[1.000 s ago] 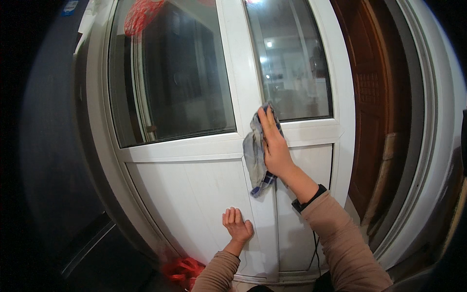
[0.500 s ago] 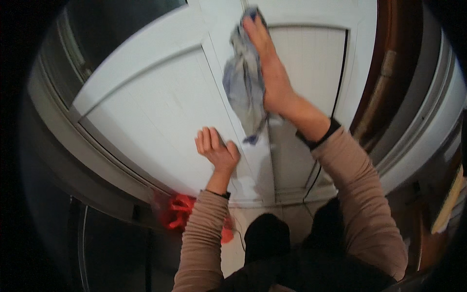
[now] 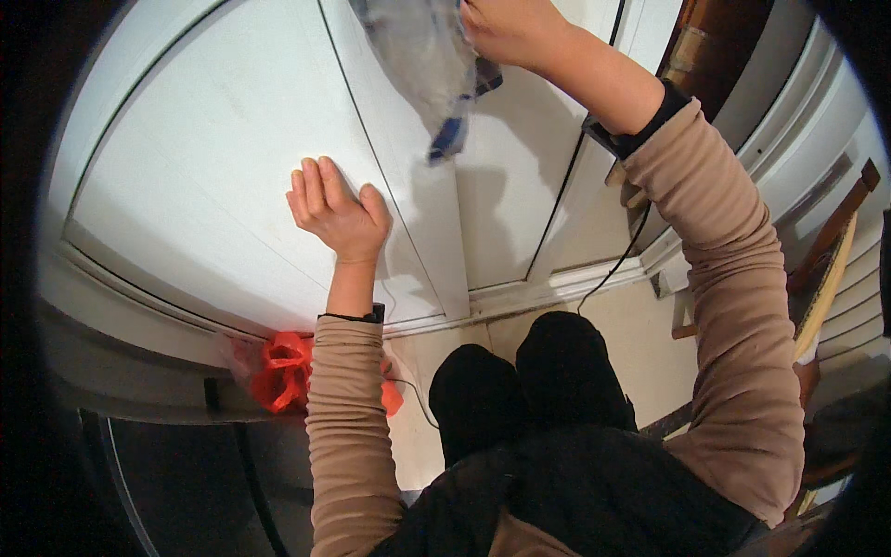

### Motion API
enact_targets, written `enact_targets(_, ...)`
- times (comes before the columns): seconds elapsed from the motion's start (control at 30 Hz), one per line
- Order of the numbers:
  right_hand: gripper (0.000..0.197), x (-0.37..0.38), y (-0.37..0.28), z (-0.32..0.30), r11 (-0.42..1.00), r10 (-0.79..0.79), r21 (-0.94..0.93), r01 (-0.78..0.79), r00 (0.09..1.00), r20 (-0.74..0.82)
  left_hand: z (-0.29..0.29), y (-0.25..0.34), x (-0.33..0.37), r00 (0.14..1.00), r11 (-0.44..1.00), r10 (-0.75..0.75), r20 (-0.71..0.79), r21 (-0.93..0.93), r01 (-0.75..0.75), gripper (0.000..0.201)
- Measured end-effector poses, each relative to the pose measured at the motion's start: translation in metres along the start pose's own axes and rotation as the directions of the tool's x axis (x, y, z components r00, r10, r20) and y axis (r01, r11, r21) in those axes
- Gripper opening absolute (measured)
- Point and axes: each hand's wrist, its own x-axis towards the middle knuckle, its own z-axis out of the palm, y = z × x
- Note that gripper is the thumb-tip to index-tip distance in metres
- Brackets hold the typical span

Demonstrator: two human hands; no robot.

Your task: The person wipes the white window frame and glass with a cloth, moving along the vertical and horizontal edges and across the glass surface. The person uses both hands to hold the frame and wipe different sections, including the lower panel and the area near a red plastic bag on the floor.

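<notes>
A grey cloth [image 3: 419, 60] with dark blue patterned corners hangs at the upper middle, in front of the white panelled door [image 3: 213, 158]. My right hand [image 3: 515, 32] grips its right side; the fingers are curled and partly hidden, and the cloth's top runs out of the picture. Lower and to the left, my left hand [image 3: 339, 212] rests against the door panel. Its fingers point up with the thumb apart, and nothing shows in it.
A crumpled red plastic bag [image 3: 283, 371] lies at the door's foot on the left. A thin black cable [image 3: 620, 265] runs down the door to the tiled floor [image 3: 640, 339]. Wooden furniture [image 3: 829, 278] stands at the right. A dark glossy surface [image 3: 176, 483] is at lower left.
The view has tilted down toward my legs. My right hand has gone from lying stretched along the cloth to gripping it with bent fingers. My left hand stays against the door.
</notes>
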Motion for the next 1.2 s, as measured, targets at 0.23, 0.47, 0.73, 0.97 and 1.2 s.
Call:
enact_targets(0.23,0.072,0.113,0.034,0.004,0.974,0.090,-0.170,-0.150,0.945,-0.316,0.000,-0.002,-0.001,0.999,0.999,-0.030,0.021,-0.033,0.031,0.056)
enact_targets(0.47,0.078,0.104,0.021,0.008,0.975,0.202,0.167,-0.149,0.906,-0.371,-0.002,0.001,-0.002,0.999,1.000,-0.030,0.038,0.003,0.030,0.055)
enact_targets(0.73,0.076,0.016,-0.009,0.011,0.981,0.195,0.038,-0.192,0.969,-0.149,-0.004,0.003,0.000,0.999,1.000,-0.024,0.029,-0.008,0.024,0.057)
enact_targets(0.97,0.082,-0.029,-0.008,-0.020,0.933,0.286,0.152,-0.326,0.929,0.235,-0.001,0.000,0.006,1.000,1.000,0.014,-0.005,-0.026,-0.015,0.054)
enact_targets(1.2,0.068,-0.038,0.039,-0.076,0.992,-0.122,0.000,0.128,0.947,0.299,0.006,-0.006,0.006,0.993,0.997,0.053,-0.104,-0.053,-0.058,0.052)
